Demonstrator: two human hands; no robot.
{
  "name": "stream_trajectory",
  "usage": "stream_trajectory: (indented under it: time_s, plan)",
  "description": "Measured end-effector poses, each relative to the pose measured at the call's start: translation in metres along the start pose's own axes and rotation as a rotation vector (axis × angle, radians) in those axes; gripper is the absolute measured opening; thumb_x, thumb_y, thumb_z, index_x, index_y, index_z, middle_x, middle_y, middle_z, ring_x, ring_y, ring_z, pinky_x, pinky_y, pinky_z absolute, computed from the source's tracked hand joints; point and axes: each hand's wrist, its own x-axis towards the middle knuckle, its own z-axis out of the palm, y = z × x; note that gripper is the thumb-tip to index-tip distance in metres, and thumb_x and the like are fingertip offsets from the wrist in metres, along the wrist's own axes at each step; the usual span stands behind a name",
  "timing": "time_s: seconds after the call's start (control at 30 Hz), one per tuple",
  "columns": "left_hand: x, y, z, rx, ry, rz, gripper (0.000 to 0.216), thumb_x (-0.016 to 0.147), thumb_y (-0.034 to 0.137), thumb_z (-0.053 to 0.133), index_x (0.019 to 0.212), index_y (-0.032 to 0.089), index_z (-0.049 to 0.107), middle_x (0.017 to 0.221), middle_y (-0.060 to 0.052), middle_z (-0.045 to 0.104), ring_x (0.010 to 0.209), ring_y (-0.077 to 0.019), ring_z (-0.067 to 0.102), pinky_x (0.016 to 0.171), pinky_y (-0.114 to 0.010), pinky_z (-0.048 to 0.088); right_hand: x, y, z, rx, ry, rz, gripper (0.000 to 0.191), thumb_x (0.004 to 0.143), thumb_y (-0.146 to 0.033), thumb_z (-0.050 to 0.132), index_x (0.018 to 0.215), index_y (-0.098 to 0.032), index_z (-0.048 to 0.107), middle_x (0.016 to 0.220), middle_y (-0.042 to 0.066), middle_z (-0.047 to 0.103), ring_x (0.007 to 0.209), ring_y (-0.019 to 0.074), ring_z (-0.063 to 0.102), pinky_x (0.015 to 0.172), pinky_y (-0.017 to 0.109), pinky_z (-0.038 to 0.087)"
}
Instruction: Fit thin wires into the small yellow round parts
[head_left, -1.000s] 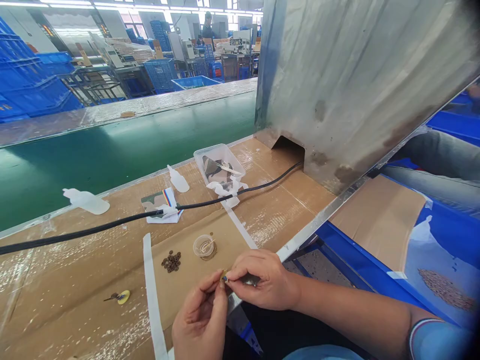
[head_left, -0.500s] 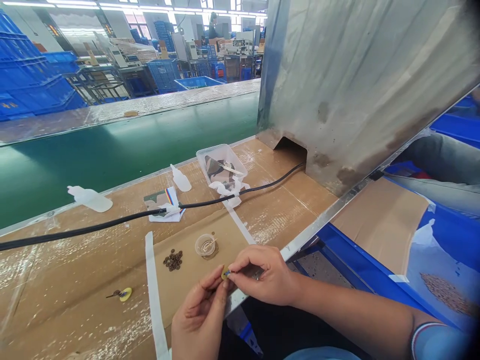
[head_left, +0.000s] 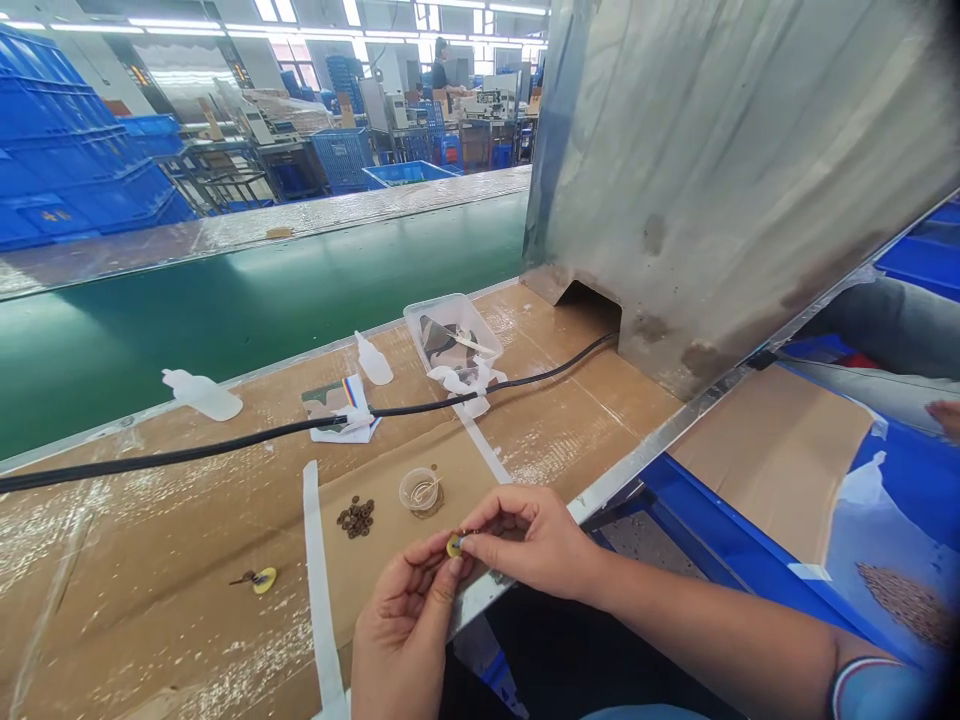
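Showing more of its face than a second ago, the small yellow disc point(head_left: 454, 546) sits at the lower centre of the frame, pinched between the fingertips of the left hand point(head_left: 409, 612) and right hand point(head_left: 541, 545). The step looks like fine two-handed fingertip work on it; the next move seems to call for a light, steady pinch. Both hands nearly meet, fingers curled, the right forearm slanting in from lower right.

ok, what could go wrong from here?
The small yellow disc, pinched between left hand and right hand near the table edge, could slip and drop.

The loose brown pieces and round tub sit just beyond the hands; a bump might scatter or tip them.
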Motion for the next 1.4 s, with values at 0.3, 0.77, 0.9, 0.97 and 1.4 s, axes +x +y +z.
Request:
stream_trajectory:
  time_s: [0.3,0.77,0.9,0.97,1.4]
  plan:
    - [0.0,-0.003,-0.001,0.032,-0.016,0.017,0.038,0.075,0.034,0.068,0.104,0.012,0.055,0.108,-0.011,0.063,0.103,-0.0214,0.059,0.093,-0.031,0.05,0.0,0.001,0.0,0.029,-0.039,0.004,0.024,0.077,-0.032,0.067,0.087,-0.01,0.063,0.078,0.008,0.067,0.07,0.0165,0.064,0.066,0.029,0.055]
    - [0.002,-0.007,-0.006,-0.03,-0.021,-0.008,0.04,0.075,0.035,0.068,0.105,0.012,0.055,0.106,-0.011,0.064,0.101,-0.0217,0.06,0.092,-0.032,0.051,0.0,0.001,0.0,0.064,-0.065,0.035,0.025,0.08,-0.034,0.065,0.091,-0.012,0.061,0.081,0.008,0.066,0.073,0.0167,0.064,0.069,0.029,0.054]
    - [0.001,-0.008,-0.004,-0.029,-0.001,-0.006,0.041,0.073,0.036,0.07,0.104,0.011,0.058,0.102,-0.01,0.066,0.097,-0.0207,0.062,0.09,-0.031,0.052,0.0,0.001,0.001,0.101,-0.079,0.046,0.025,0.08,-0.034,0.065,0.088,-0.011,0.059,0.078,0.008,0.066,0.071,0.0177,0.065,0.068,0.031,0.054]
    - [0.002,-0.009,-0.004,-0.034,0.002,-0.01,0.041,0.072,0.036,0.071,0.103,0.011,0.06,0.1,-0.01,0.066,0.095,-0.0208,0.062,0.09,-0.032,0.052,0.001,0.0,0.001,0.123,-0.087,0.071,0.026,0.079,-0.034,0.065,0.087,-0.011,0.058,0.076,0.008,0.067,0.07,0.0185,0.065,0.068,0.032,0.054]
    - [0.005,-0.012,-0.006,-0.025,0.059,-0.024,0.045,0.068,0.038,0.074,0.102,0.012,0.063,0.096,-0.01,0.067,0.089,-0.0198,0.064,0.087,-0.03,0.053,0.008,-0.003,0.001,0.283,-0.112,0.206,0.033,0.07,-0.033,0.073,0.084,-0.008,0.057,0.073,0.01,0.067,0.068,0.0209,0.065,0.067,0.034,0.054]
